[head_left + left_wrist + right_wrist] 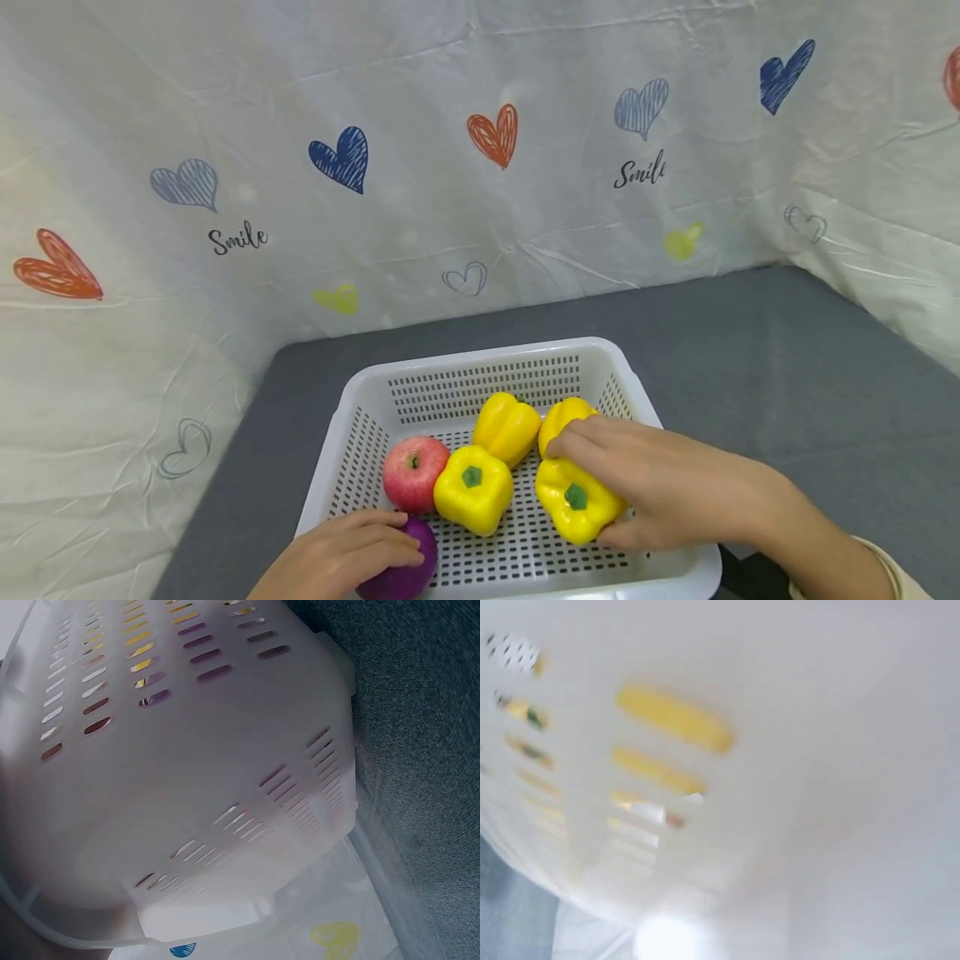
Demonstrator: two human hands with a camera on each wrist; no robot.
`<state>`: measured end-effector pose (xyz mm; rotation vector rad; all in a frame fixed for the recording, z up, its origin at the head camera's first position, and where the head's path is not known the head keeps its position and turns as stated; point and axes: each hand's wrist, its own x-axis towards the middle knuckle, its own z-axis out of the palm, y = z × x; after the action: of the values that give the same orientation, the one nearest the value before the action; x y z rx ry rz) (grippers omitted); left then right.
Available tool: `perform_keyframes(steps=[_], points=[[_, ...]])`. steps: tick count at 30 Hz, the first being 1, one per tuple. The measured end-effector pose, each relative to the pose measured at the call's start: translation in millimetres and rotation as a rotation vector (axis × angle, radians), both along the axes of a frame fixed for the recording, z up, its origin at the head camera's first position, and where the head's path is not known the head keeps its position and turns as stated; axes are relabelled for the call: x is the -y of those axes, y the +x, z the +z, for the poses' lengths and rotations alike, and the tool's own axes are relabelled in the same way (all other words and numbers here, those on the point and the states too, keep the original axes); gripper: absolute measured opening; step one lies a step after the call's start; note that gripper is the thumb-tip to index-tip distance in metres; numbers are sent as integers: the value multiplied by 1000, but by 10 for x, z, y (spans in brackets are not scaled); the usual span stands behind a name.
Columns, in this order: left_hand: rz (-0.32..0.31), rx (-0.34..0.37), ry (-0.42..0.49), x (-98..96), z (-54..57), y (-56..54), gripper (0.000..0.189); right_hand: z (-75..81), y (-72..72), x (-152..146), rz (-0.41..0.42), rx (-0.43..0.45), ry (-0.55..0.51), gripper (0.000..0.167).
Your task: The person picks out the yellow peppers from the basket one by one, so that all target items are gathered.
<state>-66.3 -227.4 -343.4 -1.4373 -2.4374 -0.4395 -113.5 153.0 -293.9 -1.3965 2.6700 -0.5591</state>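
In the head view, several yellow bell peppers, a red apple (415,473) and a smooth, rounded purple vegetable or fruit (420,557) lie inside a white perforated basket (480,360). My right hand (660,487) grips the front right bell pepper (573,504), thumb at its lower side and fingers over its top. Behind that one, another bell pepper (562,419) is partly covered by the fingers. My left hand (341,554) holds the purple piece at the front left, fingers curved over it; its thumb is hidden. Both wrist views mostly show the basket's slotted outer wall (172,772).
Two more bell peppers, one upright (474,492) and one lying behind (506,429), sit mid-basket. The basket stands on a dark grey tabletop (750,358). A white curtain (420,217) printed with hearts and "Smile" hangs around the back and sides.
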Motion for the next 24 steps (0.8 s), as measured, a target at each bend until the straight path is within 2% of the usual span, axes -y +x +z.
perform_keyframes(steps=[6, 12, 19, 24], points=[[-5, -12, 11, 7, -14, -3, 36, 25, -17, -72, -3, -49, -28, 65], [11, 6, -18, 7, 1, -6, 37, 94, -62, -164, -59, -7, -34, 65], [-3, -24, 6, 9, -12, -13, 36, 129, -107, -238, -72, -8, -53, 67], [15, -6, 2, 7, -19, 4, 34, 150, -117, -275, -81, 0, -82, 65]])
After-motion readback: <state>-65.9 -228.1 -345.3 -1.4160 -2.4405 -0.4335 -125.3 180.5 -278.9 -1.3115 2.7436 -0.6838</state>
